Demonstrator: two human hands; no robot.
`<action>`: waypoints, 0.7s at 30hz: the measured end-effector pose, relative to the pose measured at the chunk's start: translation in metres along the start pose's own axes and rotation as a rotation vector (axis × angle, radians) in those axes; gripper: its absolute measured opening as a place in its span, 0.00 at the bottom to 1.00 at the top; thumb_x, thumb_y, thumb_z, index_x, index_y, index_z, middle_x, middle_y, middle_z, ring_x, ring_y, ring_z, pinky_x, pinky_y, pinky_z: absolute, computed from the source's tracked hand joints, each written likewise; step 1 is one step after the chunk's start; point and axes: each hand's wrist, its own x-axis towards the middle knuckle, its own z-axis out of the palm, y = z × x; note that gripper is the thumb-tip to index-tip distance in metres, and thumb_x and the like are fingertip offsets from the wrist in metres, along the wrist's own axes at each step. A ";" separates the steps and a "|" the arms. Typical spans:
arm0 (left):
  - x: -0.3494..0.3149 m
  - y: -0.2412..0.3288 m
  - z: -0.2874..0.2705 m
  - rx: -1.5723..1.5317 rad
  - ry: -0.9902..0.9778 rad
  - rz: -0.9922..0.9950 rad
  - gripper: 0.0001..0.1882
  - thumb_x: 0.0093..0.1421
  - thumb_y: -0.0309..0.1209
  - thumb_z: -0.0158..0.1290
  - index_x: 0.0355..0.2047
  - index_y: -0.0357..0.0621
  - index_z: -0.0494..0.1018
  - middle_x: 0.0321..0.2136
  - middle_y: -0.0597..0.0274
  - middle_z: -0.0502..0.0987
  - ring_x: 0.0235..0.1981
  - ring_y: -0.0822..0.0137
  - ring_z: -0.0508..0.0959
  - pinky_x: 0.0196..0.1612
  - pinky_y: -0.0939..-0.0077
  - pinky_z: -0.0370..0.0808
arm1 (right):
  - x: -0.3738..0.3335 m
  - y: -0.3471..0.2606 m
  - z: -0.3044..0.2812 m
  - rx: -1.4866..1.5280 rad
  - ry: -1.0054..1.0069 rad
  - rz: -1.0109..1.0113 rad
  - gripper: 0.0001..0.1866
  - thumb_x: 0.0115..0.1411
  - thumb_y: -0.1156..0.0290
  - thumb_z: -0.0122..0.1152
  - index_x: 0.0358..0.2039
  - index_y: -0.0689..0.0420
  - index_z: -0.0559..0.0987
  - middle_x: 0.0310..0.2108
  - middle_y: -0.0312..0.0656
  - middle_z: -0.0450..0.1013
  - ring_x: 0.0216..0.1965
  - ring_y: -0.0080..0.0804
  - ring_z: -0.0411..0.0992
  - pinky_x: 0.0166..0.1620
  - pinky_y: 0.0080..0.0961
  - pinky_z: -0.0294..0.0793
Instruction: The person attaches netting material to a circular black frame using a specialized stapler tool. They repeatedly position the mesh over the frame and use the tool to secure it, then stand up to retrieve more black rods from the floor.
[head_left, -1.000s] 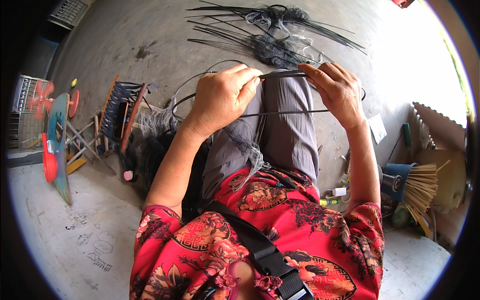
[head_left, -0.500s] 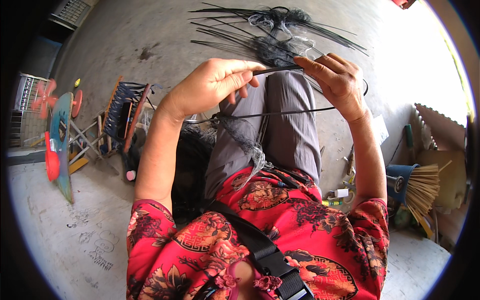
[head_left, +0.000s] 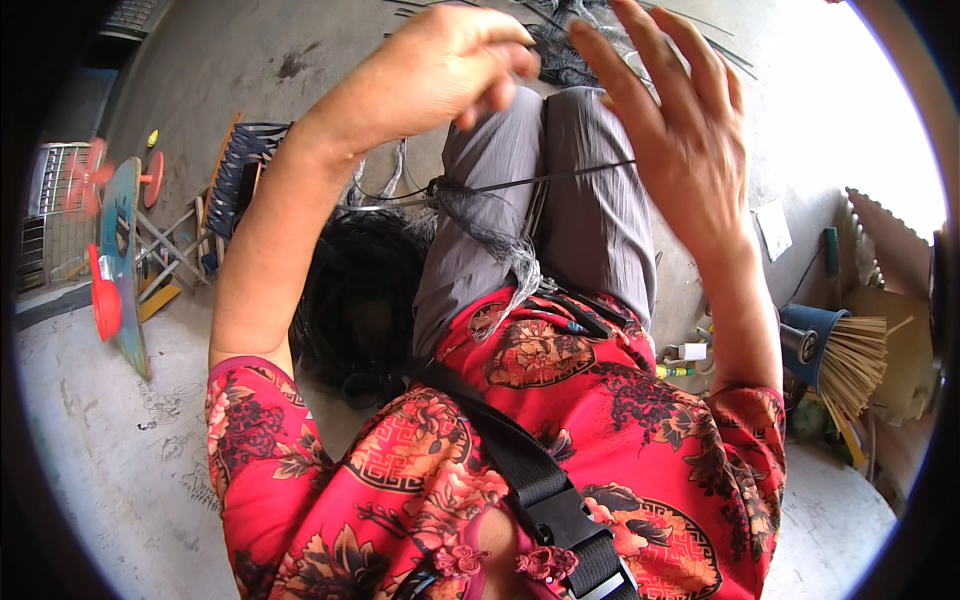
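Handling, step in hand: by my judgement, working a thin black strip (head_left: 540, 180) above my lap, with no firm grip set.
Right hand (head_left: 690, 140): raised, fingers spread and released; the strip runs to the edge of this hand, and whether it touches the palm I cannot tell.
Left hand (head_left: 430, 75): raised, fingers bent and blurred; nothing shows in them, but I cannot tell whether they pinch something.
Next move: probably calls for bringing the fingers down and pinching the strip near the knot, keeping it clear of the mesh.
Strip, position: slanting across my grey trousers (head_left: 595, 220), from a dark knot (head_left: 436, 188) at the left thigh.
Strip, look: narrow, dark, nearly straight, faintly shiny.
Net tuft (head_left: 490, 232): sheer, crumpled, hanging below the knot, ending in pale frayed threads.
Black heap (head_left: 355, 275): tangled, beside my left leg.
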 end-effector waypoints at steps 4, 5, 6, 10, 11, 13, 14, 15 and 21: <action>-0.006 -0.041 -0.004 0.452 0.336 0.179 0.12 0.81 0.33 0.52 0.49 0.39 0.81 0.25 0.70 0.79 0.23 0.80 0.75 0.29 0.81 0.73 | -0.082 -0.077 0.010 0.431 -0.770 0.080 0.18 0.68 0.56 0.68 0.44 0.59 0.83 0.43 0.49 0.79 0.50 0.49 0.81 0.48 0.43 0.83; -0.008 -0.051 -0.002 0.653 0.413 0.310 0.11 0.81 0.32 0.53 0.49 0.39 0.81 0.25 0.70 0.79 0.23 0.80 0.75 0.30 0.80 0.74 | -0.103 -0.092 0.016 0.433 -0.999 0.064 0.16 0.70 0.58 0.64 0.45 0.59 0.85 0.41 0.50 0.82 0.43 0.46 0.84 0.41 0.42 0.85; -0.012 -0.052 0.002 0.601 0.436 0.313 0.10 0.81 0.31 0.53 0.49 0.39 0.82 0.25 0.71 0.79 0.22 0.81 0.73 0.28 0.82 0.70 | -0.120 -0.100 0.033 0.441 -1.186 0.022 0.15 0.70 0.60 0.63 0.45 0.59 0.85 0.42 0.51 0.83 0.43 0.45 0.85 0.39 0.41 0.85; -0.024 -0.030 -0.022 -0.337 0.129 -0.170 0.12 0.81 0.34 0.54 0.49 0.39 0.82 0.26 0.73 0.79 0.19 0.85 0.68 0.23 0.88 0.61 | -0.157 -0.096 0.049 0.514 -1.243 -0.003 0.14 0.71 0.62 0.60 0.44 0.61 0.83 0.43 0.54 0.82 0.37 0.49 0.86 0.35 0.41 0.86; -0.025 -0.032 -0.032 -0.441 0.085 -0.254 0.11 0.80 0.35 0.55 0.49 0.40 0.82 0.26 0.73 0.78 0.19 0.86 0.68 0.21 0.88 0.61 | -0.155 -0.095 0.044 0.535 -1.196 -0.001 0.14 0.71 0.63 0.59 0.44 0.62 0.83 0.43 0.54 0.81 0.34 0.51 0.86 0.35 0.41 0.86; -0.029 -0.050 -0.045 -0.589 0.018 -0.286 0.12 0.80 0.37 0.56 0.49 0.41 0.81 0.26 0.73 0.79 0.19 0.84 0.69 0.21 0.88 0.61 | -0.155 -0.098 0.027 0.434 -1.176 -0.001 0.13 0.71 0.67 0.57 0.46 0.61 0.84 0.42 0.54 0.84 0.36 0.48 0.87 0.35 0.40 0.87; -0.031 -0.055 -0.046 -0.639 0.002 -0.313 0.12 0.80 0.38 0.56 0.49 0.42 0.81 0.27 0.72 0.79 0.18 0.82 0.70 0.21 0.88 0.62 | -0.156 -0.100 0.023 0.409 -1.164 0.013 0.13 0.71 0.68 0.56 0.47 0.62 0.83 0.42 0.55 0.84 0.36 0.48 0.87 0.36 0.41 0.87; -0.034 -0.059 -0.046 -0.688 -0.015 -0.340 0.12 0.80 0.39 0.57 0.48 0.42 0.80 0.27 0.72 0.80 0.18 0.81 0.70 0.21 0.88 0.63 | -0.160 -0.100 0.019 0.384 -1.152 0.030 0.13 0.71 0.70 0.55 0.48 0.62 0.83 0.42 0.56 0.84 0.35 0.49 0.87 0.37 0.42 0.87; -0.057 -0.074 -0.057 -1.071 -0.190 -0.241 0.13 0.79 0.36 0.58 0.53 0.38 0.79 0.26 0.71 0.77 0.16 0.84 0.60 0.17 0.87 0.56 | -0.158 -0.046 0.007 0.840 -1.149 0.370 0.21 0.75 0.54 0.63 0.40 0.63 0.80 0.30 0.60 0.81 0.36 0.62 0.83 0.41 0.55 0.81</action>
